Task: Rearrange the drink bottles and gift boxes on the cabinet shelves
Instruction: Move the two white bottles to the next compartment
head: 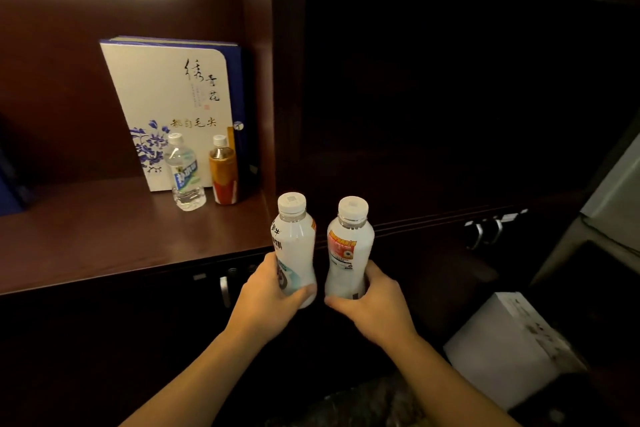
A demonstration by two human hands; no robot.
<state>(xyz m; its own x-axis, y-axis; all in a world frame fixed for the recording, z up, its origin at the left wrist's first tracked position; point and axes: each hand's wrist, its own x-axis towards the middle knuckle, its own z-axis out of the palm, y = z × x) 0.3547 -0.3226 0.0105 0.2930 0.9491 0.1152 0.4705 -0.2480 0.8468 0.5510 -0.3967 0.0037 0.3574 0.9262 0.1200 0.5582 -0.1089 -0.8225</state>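
My left hand [268, 298] grips the lower part of a white milk-drink bottle [293, 236], held upright in front of the cabinet. Close beside it, my right hand [372, 308] holds a second white bottle [349, 246] with a red label, also upright. On the dark wooden shelf [104, 236] a clear water bottle [183, 173] and a brown tea bottle [223, 170] stand side by side. Behind them a white gift box with blue flowers [166, 97] leans against the shelf's right wall.
A dark cabinet section [450, 97] fills the right. Below the shelf are cabinet doors with metal handles [225, 288] and more handles [485, 230]. A white box [509, 340] sits low at the right. A blue object [10, 184] shows at the shelf's left edge.
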